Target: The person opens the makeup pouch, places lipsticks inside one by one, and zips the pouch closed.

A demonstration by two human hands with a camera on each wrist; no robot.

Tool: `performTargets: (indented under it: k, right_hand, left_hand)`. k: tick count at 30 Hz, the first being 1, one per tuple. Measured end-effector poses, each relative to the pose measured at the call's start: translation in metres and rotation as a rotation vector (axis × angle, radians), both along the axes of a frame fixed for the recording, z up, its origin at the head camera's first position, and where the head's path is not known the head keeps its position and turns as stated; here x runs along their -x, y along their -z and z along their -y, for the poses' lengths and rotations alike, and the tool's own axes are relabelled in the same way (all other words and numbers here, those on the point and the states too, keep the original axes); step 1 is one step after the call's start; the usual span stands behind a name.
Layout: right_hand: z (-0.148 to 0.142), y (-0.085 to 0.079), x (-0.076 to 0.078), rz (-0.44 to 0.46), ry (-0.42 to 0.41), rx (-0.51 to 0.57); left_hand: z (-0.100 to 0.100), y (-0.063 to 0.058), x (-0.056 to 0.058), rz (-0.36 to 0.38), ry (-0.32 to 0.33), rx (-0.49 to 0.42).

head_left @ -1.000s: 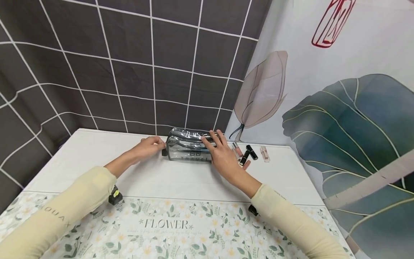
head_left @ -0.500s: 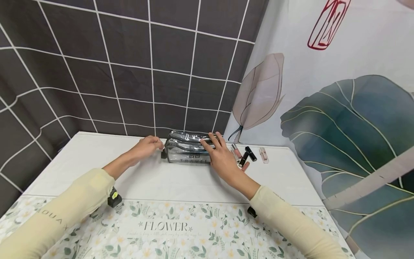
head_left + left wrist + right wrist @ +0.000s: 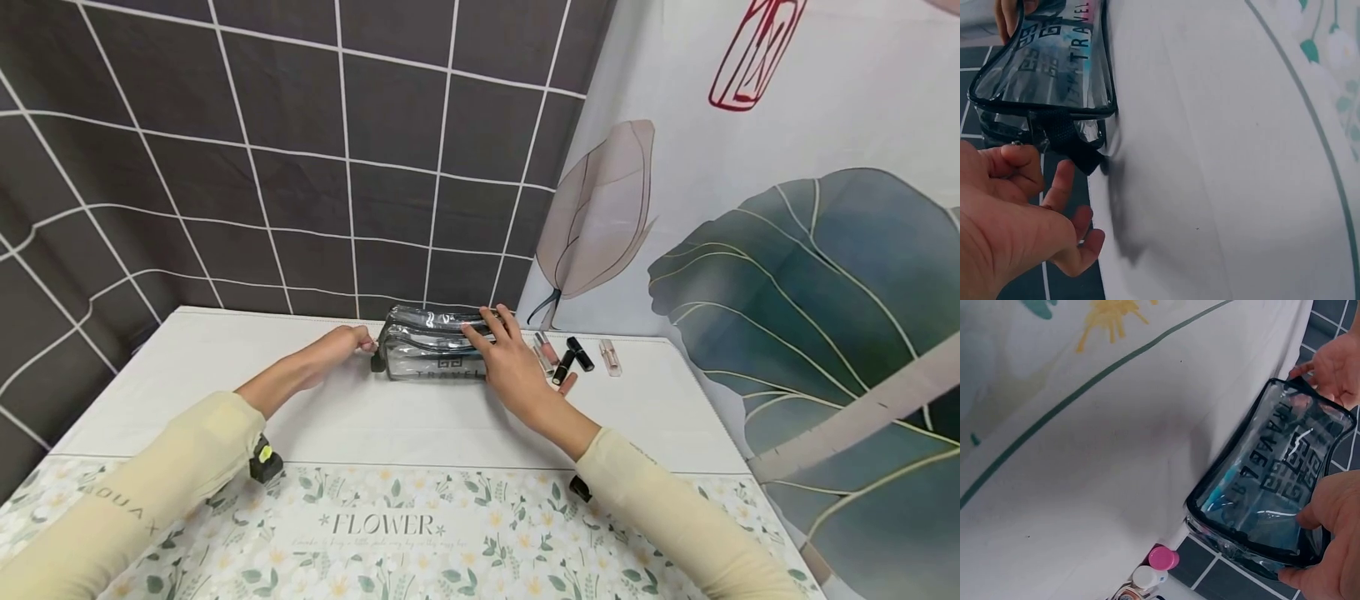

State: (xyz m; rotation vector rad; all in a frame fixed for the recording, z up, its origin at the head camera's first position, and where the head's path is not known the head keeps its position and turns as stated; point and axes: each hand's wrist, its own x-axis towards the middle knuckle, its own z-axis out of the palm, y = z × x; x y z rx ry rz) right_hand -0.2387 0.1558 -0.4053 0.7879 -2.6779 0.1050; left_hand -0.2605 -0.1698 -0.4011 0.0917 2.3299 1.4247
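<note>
A clear pouch (image 3: pixel 435 367) with black piping and the printed word TRAVEL stands on the white part of the cloth, against the back edge. At its left end my left hand (image 3: pixel 341 346) pinches a small metal zipper pull (image 3: pixel 1016 144) between thumb and forefinger, beside a black strap tab (image 3: pixel 1066 140); the other fingers hang loosely curled. My right hand (image 3: pixel 517 362) lies over the pouch's right end, fingers spread and fairly straight along the top, pressing on it. In the right wrist view two fingertips touch the clear plastic. Pink and blue colour shows through the pouch.
Right of the pouch lie two black lipstick tubes (image 3: pixel 581 354), a pinkish lip gloss tube (image 3: pixel 548 346) and a clear pale tube (image 3: pixel 611 358). A pink cap (image 3: pixel 1163 557) and a white cap (image 3: pixel 1145 577) show near the pouch. A dark gridded curtain (image 3: pixel 300 167) hangs behind.
The left hand's fingers have drawn in slightly at the pouch's left end. The right hand keeps its place on the pouch, and the head view has shifted a little.
</note>
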Motion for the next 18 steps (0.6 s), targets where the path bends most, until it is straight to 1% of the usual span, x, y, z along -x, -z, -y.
performTargets:
  k: [3, 5, 10, 12, 15, 18]
  right_hand:
    - [0.0011, 0.0009, 0.0001, -0.008, 0.000, -0.001]
    - [0.0015, 0.0010, 0.0001, -0.008, -0.002, -0.001]
    - [0.0012, 0.0010, 0.0008, 0.006, 0.005, 0.002]
    - [0.0009, 0.0008, 0.0010, 0.010, 0.009, 0.008]
    - [0.0009, 0.0005, 0.0019, 0.006, 0.005, 0.015]
    - [0.0011, 0.0007, 0.0022, -0.003, -0.004, 0.016]
  left_hand:
    - [-0.0001, 0.0019, -0.0004, 0.006, -0.002, 0.006]
    - [0.0001, 0.0027, -0.0007, -0.015, -0.004, 0.021]
    - [0.0003, 0.0040, -0.0023, -0.138, 0.004, 0.109]
    - [-0.0004, 0.0044, -0.0031, -0.181, 0.002, 0.121]
    - [-0.0016, 0.0055, -0.0047, -0.220, -0.004, 0.108]
    - [-0.0017, 0.0073, -0.0057, -0.278, -0.012, 0.134]
